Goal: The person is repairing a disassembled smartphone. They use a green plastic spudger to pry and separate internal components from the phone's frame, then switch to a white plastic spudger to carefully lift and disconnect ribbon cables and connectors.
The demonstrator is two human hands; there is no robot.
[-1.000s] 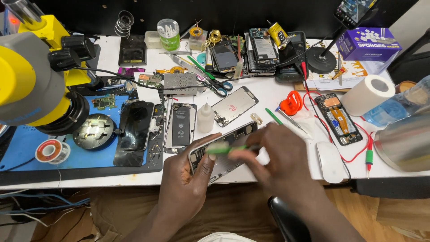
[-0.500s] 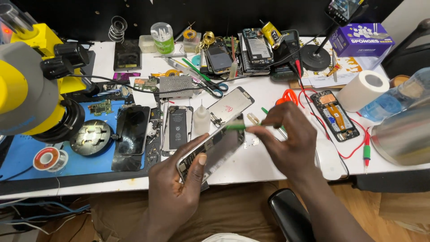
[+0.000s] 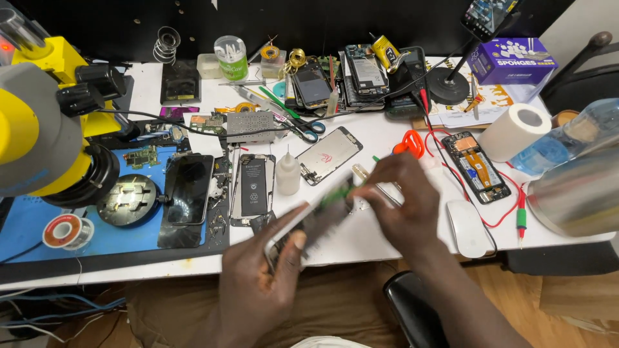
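My left hand grips a smartphone by its lower end and holds it tilted above the front edge of the white table. My right hand is at the phone's upper end, fingers closed on a thin green tool pressed against the phone; the picture is blurred there. Just beyond the hands lie a small white dropper bottle, an opened phone showing its black battery and a phone back panel.
A yellow microscope stands over a blue mat at left, with a solder spool and a black phone. Opened phones, scissors, red leads, a paper roll, a white mouse and a sponge box crowd the table.
Both hands have lifted the phone slightly and turned it more edge-on. My right hand shifted along to its upper end with the green tool. The camera view moved a little.
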